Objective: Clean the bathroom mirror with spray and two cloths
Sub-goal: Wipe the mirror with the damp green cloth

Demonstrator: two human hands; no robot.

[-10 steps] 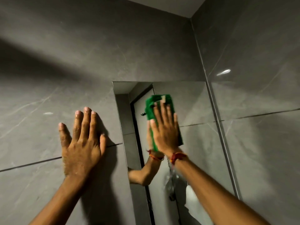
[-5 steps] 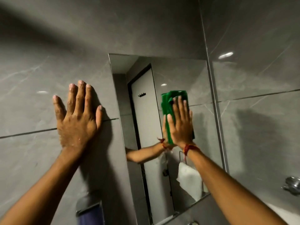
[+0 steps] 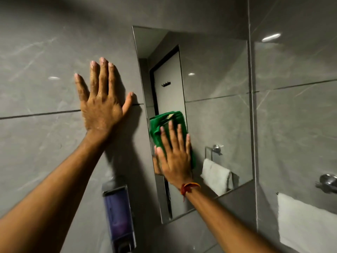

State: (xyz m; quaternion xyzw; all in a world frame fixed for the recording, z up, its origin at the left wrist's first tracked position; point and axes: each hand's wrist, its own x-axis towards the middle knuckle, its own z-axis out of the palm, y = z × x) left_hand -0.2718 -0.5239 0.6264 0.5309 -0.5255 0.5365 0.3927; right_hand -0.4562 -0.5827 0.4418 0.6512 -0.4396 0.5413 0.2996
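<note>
A tall frameless mirror (image 3: 215, 110) hangs on the grey tiled wall. My right hand (image 3: 175, 159) presses a folded green cloth (image 3: 164, 123) flat against the mirror's lower left part, fingers spread over the cloth. My left hand (image 3: 102, 99) lies flat and wet on the wall tile just left of the mirror, fingers spread, holding nothing. A red thread band circles my right wrist. No spray bottle and no second cloth are in sight.
A wall-mounted soap dispenser (image 3: 118, 218) with purple liquid sits below my left forearm. A white towel (image 3: 306, 223) hangs on a chrome fitting (image 3: 328, 181) on the right wall; the mirror reflects a towel, a door and hooks.
My right hand has slid the green cloth down and to the left on the mirror, from its upper part to its lower left. My view has tilted down. My left hand stays on the wall.
</note>
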